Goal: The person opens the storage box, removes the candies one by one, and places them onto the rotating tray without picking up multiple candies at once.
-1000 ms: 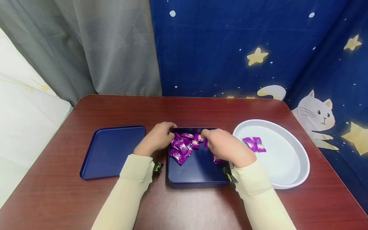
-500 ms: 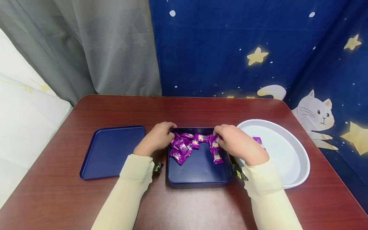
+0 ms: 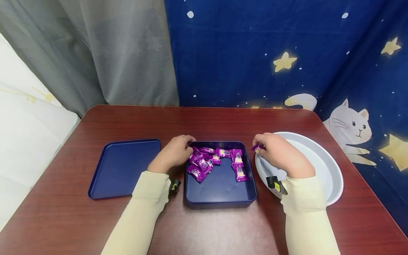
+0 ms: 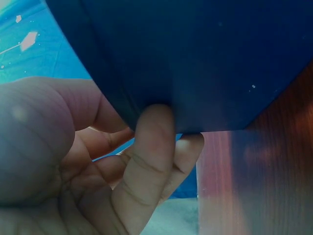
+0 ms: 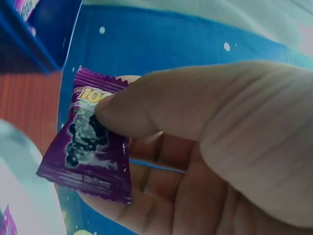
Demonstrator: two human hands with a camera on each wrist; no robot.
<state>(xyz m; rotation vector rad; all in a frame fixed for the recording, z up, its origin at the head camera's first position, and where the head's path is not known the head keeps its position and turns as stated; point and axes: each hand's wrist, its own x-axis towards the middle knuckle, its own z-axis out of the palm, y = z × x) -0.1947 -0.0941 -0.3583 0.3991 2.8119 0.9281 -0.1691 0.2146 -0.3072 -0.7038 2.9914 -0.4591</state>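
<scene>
In the head view, a dark blue rectangular box (image 3: 220,191) holds several purple wrapped candies (image 3: 201,163), heaped at its left and strung along the back and right side. My left hand (image 3: 172,154) grips the box's back left edge; the left wrist view has the thumb (image 4: 154,147) against the blue wall. Between thumb and fingers my right hand (image 3: 283,154) pinches one purple candy (image 5: 88,142), in the gap between the box and the white round tray (image 3: 338,180). Its wrapper shows dark berries and yellow print.
A flat dark blue lid or tray (image 3: 124,170) lies left of the box. In the right wrist view a bit of purple candy (image 5: 9,223) shows in the white tray; in the head view the right arm covers part of that tray. Curtains hang behind the table (image 3: 216,124).
My right hand has moved right, out of the box to the white tray's left rim, and a candy now shows in its fingers. The left hand has stayed on the box.
</scene>
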